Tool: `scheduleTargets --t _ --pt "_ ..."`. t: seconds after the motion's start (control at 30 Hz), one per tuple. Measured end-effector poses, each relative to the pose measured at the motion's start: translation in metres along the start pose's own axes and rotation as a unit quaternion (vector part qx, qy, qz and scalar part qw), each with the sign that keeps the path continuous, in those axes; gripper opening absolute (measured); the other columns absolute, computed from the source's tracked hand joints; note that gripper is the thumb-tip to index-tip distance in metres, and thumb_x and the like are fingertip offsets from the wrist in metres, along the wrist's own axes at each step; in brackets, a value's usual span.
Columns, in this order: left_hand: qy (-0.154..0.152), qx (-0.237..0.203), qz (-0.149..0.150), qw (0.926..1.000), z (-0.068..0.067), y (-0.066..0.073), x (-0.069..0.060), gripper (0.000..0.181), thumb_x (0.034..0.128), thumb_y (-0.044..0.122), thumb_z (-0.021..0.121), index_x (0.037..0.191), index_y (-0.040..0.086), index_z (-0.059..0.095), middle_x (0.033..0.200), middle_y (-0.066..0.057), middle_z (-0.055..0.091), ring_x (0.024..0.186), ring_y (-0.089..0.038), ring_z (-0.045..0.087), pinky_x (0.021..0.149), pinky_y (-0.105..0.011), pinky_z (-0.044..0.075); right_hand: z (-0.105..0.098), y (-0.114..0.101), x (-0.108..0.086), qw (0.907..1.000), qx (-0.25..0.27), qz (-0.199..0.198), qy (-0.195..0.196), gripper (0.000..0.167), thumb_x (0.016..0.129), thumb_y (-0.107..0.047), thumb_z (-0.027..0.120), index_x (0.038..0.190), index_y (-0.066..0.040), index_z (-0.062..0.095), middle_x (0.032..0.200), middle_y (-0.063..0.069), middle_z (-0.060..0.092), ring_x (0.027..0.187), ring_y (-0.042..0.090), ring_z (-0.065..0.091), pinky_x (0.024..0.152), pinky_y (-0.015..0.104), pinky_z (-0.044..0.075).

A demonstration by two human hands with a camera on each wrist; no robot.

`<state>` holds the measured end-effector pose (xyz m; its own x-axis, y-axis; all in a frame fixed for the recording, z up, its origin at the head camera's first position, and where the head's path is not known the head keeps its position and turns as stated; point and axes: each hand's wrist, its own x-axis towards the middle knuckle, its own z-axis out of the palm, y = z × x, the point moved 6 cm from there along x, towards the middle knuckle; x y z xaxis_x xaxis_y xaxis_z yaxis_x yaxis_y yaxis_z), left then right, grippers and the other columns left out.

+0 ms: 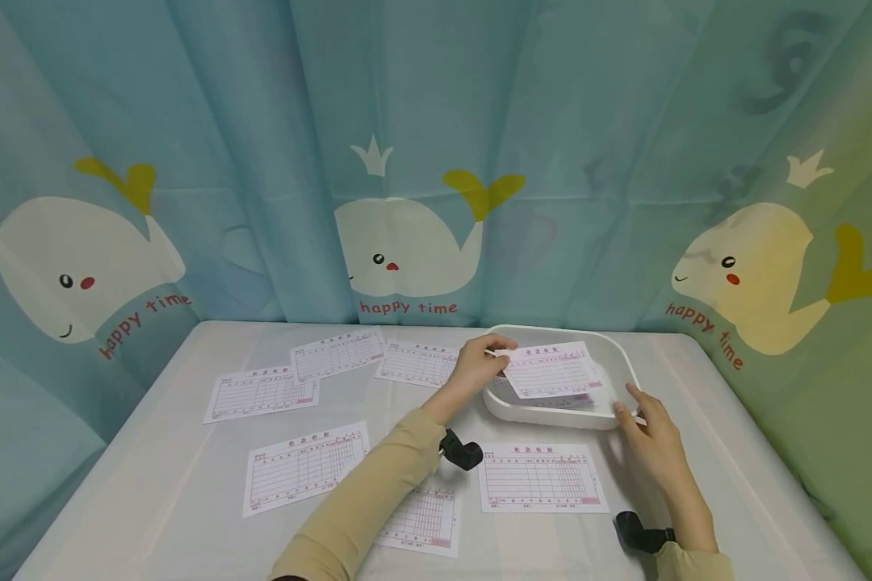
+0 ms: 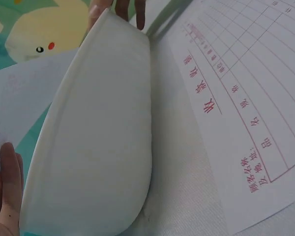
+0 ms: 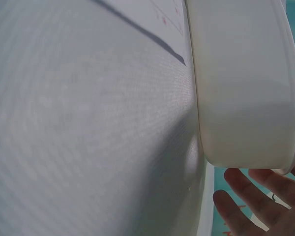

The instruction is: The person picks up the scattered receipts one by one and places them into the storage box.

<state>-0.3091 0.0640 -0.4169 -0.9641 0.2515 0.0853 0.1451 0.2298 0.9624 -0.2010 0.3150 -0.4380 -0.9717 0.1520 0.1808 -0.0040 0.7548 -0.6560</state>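
- Receipt slip [image 1: 554, 371] was held tilted over the inside of the white tray [image 1: 538, 416], more printed paper [image 1: 563, 401] being seen below it in the tray.
- Its left corner was pinched between thumb and fingers of the left hand [image 1: 477, 365], held above the tray's left end.
- At the tray's right end, the rim was gripped by the right hand [image 1: 652, 440], thumb on one side and fingers spread apart on the other.
- Left of the tray, a near slip [image 1: 416, 365] was seen, with two overlapping slips [image 1: 262, 394] farther out.
- Just in front of the tray, one slip [image 1: 542, 478] was laid flat; toward its front left, another [image 1: 305, 468] was laid, and a third [image 1: 429, 516] was partly covered by the left sleeve [image 1: 366, 500].
- Behind the tray, a whale-printed curtain [image 1: 421, 97] was hung.
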Motion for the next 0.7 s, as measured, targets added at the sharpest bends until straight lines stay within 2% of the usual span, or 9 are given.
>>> scheduleTargets --t 0.1,0.37,0.57,0.7 --pt "-0.004 0.0 -0.004 1.0 0.003 0.0 0.003 0.025 0.0886 -0.001 0.058 0.111 0.002 0.069 0.11 -0.018 0.065 0.067 -0.009 0.059 0.073 -0.037 0.059 0.0 0.0 0.0 1.0 0.003 0.001 -0.001 0.057 0.101 -0.03 0.046 0.144 0.006 0.035 0.14 0.031 0.038 0.113 0.042 0.045 0.098 0.058 0.041" --pt "-0.022 -0.005 -0.024 0.9994 0.008 0.0 0.009 0.022 0.0904 0.005 0.062 0.112 0.003 0.068 0.102 -0.015 0.061 0.073 -0.024 0.07 0.077 -0.039 0.059 -0.002 -0.001 0.0 1.0 0.0 -0.002 0.002 0.055 0.101 -0.028 0.046 0.143 0.006 0.036 0.138 0.031 0.04 0.109 0.04 0.046 0.097 0.057 0.042" --pt "-0.039 0.021 -0.024 0.9987 0.012 0.001 0.011 0.023 0.0918 0.013 0.064 0.114 0.006 0.067 0.106 -0.013 0.061 0.073 -0.017 0.068 0.076 -0.032 0.059 -0.001 0.0 0.0 0.9999 -0.004 -0.005 0.008 0.055 0.101 -0.027 0.047 0.143 0.006 0.037 0.137 0.031 0.041 0.107 0.039 0.046 0.097 0.058 0.042" --pt "-0.043 0.036 -0.018 0.9983 0.01 0.003 0.01 0.026 0.0922 0.018 0.064 0.117 0.008 0.066 0.111 -0.013 0.062 0.077 -0.017 0.068 0.074 -0.028 0.058 0.0 0.0 0.001 0.9999 -0.001 -0.005 0.01 0.054 0.1 -0.027 0.047 0.142 0.006 0.037 0.137 0.031 0.041 0.107 0.038 0.046 0.098 0.057 0.042"
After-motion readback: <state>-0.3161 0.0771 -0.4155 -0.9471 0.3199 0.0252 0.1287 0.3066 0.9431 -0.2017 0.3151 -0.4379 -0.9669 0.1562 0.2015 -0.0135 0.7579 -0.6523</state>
